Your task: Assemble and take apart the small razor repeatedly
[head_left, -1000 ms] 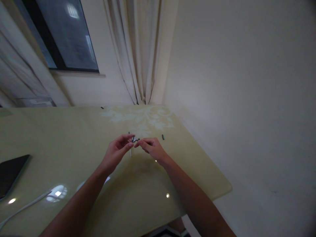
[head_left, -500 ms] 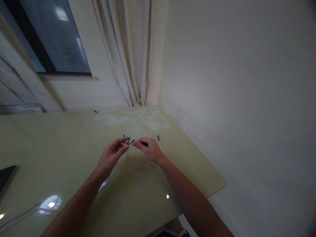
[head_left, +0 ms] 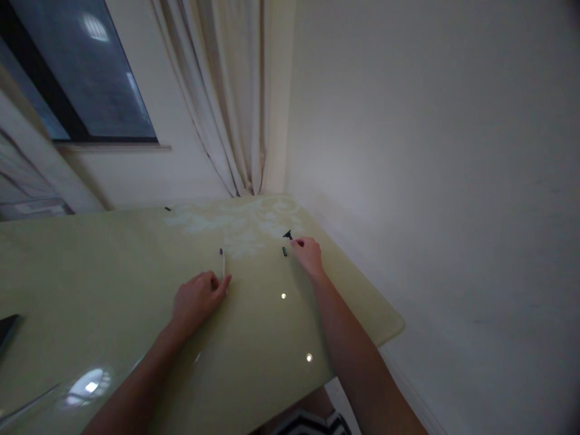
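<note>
Black piece pinched, right hand outstretched; left hand curled.

We log left hand and right hand bare, forearms bare; dark-and-light striped cloth at lap.

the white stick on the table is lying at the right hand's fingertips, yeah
Not quite. The head view shows the white stick on the table lying at the left hand, with its near end by those fingertips. The right hand is farther off, beside a small black piece.
</note>
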Available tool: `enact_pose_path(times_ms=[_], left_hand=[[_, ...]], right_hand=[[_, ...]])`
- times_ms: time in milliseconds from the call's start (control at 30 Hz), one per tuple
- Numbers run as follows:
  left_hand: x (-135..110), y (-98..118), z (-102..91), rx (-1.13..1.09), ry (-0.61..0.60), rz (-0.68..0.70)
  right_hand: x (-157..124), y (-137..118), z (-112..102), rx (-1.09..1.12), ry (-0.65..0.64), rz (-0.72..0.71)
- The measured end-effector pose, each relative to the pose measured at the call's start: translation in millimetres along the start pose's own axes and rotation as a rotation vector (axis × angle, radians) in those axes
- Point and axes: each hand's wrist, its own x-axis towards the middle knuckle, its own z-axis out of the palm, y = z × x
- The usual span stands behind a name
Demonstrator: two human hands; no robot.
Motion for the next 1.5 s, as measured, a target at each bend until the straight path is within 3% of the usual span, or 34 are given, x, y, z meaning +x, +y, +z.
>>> enact_pose_path(times_ms=[333,467,533,667,733,800,900,1000,1167,1267,1333,1500], left_hand=[[1.6,-1.8,4.8,0.002,-0.015,0.026],[-1.0,10.9,5.0,-0.15,0.097,0.075],[-2.0,25.4,4.2,-0.227,0.186,0.125],[2.7,63.3,3.9,-0.276,0.291,0.316],[12.0,80.3,7.3,-0.268,0.283,0.423],[26.9,93.0,14.3,-0.26,0.224,0.463],[54.3,104.2,31.0,-0.206,0.059,0.406],[77.2,111.2,50.0,-0.17,-0.038,0.383],[92.2,121.8,66.3,-0.172,-0.074,0.339],[87.1,117.7,63.1,-0.203,-0.076,0.355],[77.2,103.4,56.7,-0.249,-0.068,0.385],[31.5,28.9,31.8,-0.448,0.123,0.437]], right_hand=[[-4.5,10.3,4.7,-0.114,0.095,0.032],[-8.5,-8.0,5.2,-0.093,0.123,-0.081],[-15.2,-22.8,12.0,-0.019,0.046,-0.124],[-34.8,-48.9,34.8,0.356,-0.42,-0.215],[-38.9,-54.2,41.4,0.491,-0.489,-0.21],[-35.2,-53.5,40.6,0.625,-0.381,-0.135],[-20.6,-46.3,29.7,0.855,-0.187,0.012],[-9.8,-40.6,20.6,1.018,-0.171,0.095],[-10.2,-40.1,21.9,1.079,-0.192,0.119],[-12.0,-41.5,23.2,1.04,-0.196,0.12],[-15.1,-43.7,25.1,0.998,-0.229,0.115],[-46.2,-58.0,46.1,0.852,-0.494,0.099]])
